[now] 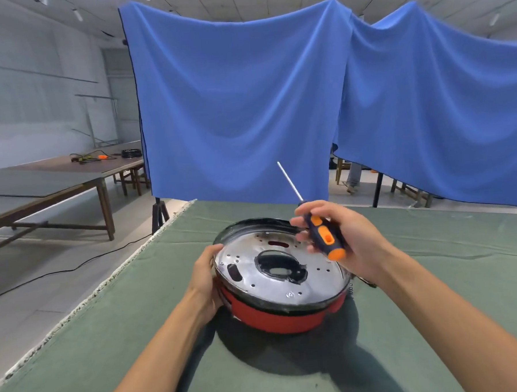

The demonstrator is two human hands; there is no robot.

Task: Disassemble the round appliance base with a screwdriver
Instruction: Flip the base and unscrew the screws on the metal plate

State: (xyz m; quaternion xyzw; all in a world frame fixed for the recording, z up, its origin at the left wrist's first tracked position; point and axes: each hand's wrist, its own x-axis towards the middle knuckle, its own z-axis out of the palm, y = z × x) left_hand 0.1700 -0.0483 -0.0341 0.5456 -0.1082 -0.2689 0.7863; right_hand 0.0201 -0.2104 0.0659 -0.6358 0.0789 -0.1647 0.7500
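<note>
At nine o'clock stand wooden tables (70, 172). On the green surface (139, 337), the left hand (206, 278) grips the round appliance base (281, 277) at centre; the right hand (340, 236) clasps a screwdriver (322, 233) above it. Blue drapes (276, 105) hang at twelve.

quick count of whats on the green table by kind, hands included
Hands: 2, left hand and right hand
Screwdrivers: 1, the screwdriver in the right hand, tip up off the metal
Appliance bases: 1, the round appliance base, gripped by the left hand
Total: 4
</note>
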